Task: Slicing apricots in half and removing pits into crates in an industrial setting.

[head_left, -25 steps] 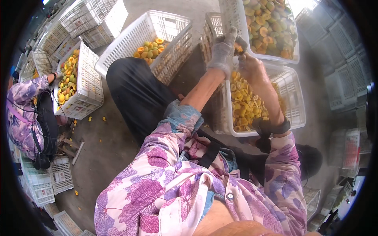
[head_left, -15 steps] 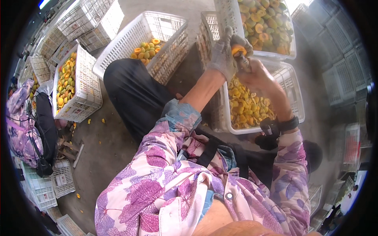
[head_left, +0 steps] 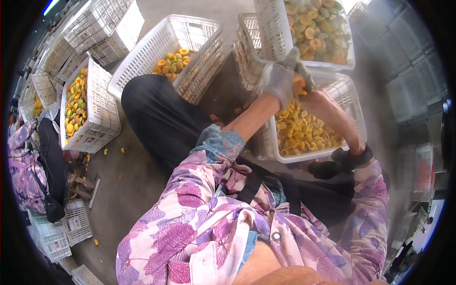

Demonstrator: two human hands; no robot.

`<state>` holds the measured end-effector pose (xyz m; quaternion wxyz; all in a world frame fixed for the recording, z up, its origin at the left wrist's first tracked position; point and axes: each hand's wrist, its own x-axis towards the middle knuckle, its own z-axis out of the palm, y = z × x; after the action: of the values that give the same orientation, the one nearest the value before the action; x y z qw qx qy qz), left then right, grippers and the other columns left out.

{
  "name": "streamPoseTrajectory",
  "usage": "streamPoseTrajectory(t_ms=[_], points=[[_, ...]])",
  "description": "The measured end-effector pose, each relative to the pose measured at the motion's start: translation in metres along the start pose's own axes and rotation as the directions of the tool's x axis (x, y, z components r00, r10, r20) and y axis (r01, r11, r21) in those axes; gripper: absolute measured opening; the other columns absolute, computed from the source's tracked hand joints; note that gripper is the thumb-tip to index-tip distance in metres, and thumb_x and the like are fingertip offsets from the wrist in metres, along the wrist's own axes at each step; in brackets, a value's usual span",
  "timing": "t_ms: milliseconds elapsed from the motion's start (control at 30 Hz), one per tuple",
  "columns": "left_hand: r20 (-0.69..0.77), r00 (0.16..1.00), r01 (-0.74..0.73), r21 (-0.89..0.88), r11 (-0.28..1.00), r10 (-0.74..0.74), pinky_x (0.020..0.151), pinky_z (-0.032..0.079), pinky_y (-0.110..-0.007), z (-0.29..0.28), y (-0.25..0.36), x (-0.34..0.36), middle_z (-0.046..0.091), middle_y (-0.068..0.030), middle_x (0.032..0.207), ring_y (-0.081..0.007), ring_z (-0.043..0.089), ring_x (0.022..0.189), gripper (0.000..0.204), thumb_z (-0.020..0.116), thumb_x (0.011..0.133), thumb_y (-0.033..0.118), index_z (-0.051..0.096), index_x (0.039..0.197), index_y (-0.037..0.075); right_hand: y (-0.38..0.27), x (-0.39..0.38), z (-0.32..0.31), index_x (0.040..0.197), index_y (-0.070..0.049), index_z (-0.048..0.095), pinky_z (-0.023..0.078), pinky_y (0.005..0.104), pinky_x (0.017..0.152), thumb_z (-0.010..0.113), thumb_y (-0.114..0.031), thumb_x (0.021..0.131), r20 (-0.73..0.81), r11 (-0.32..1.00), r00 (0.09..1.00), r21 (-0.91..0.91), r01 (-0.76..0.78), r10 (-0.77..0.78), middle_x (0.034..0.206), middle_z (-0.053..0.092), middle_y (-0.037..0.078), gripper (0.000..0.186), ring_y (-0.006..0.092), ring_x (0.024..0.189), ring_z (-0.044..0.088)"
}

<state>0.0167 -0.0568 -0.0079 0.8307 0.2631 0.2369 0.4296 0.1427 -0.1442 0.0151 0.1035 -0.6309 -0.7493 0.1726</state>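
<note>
My left hand (head_left: 281, 83), in a pale work glove, closes around a piece of orange-fleshed fruit (head_left: 299, 85) above a white crate. My bare right hand (head_left: 315, 101) is closed right beside the fruit, its fingers turned away from view. The small metal hand tool seen in it a moment ago is hidden behind the fist now. Below both hands, the white crate (head_left: 323, 154) holds many yellow cut fruit pieces (head_left: 304, 130). Just beyond, a raised white crate (head_left: 273, 28) is filled with halved fruit (head_left: 318, 31), green-skinned and orange inside.
Left of my bent knee (head_left: 147, 102) stands a white crate (head_left: 142, 54) partly filled with fruit. Farther left is another fruit-filled crate (head_left: 102, 107). Stacked crates (head_left: 95, 26) rise at the back left. A person in a floral sleeve (head_left: 23, 175) sits at the left edge.
Both hands have moved slightly right and nearer to me, over the lower crate. My right wrist has turned, and the metal tool has gone out of sight.
</note>
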Motion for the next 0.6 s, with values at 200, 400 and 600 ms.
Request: streamPoseTrajectory(t_ms=[200,400,600], points=[[0.106,0.987,-0.081,-0.349,0.934,0.125,0.080,0.050,-0.041,-0.133,0.023,0.109,0.058,-0.0152,0.099,-0.0264,0.057,0.091,0.037,0.042,0.092,0.034,0.051,0.101,-0.001,0.133,-0.048,0.019,0.092,0.000,0.060,0.046,0.0397,0.068,0.061,-0.009,0.075,0.177,0.892,0.968,-0.444,-0.084,0.179,0.085,0.062,0.016,0.019,0.0336,0.076,0.057],[-0.290,0.953,-0.293,-0.794,0.533,0.093,0.092,0.045,-0.054,-0.176,0.089,0.089,0.051,-0.0227,0.118,-0.0360,0.051,0.111,0.051,0.040,0.092,0.042,0.044,0.117,-0.003,0.130,0.072,-0.019,0.097,-0.007,0.064,0.044,0.0421,0.074,0.055,-0.014,0.079,-0.508,0.933,0.851,-0.227,-0.281,0.133,0.095,0.062,0.014,0.021,0.0321,0.085,0.059],[-0.156,0.975,-0.005,-0.724,0.690,-0.157,0.085,0.050,-0.050,-0.111,0.034,0.091,0.058,-0.0155,0.105,-0.0297,0.059,0.096,0.043,0.041,0.093,0.044,0.049,0.108,0.004,0.191,0.161,0.001,0.092,-0.009,0.062,0.043,0.0400,0.071,0.060,-0.014,0.073,-0.459,0.922,0.869,-0.386,-0.008,-0.185,0.083,0.059,0.011,0.021,0.0313,0.083,0.055]])
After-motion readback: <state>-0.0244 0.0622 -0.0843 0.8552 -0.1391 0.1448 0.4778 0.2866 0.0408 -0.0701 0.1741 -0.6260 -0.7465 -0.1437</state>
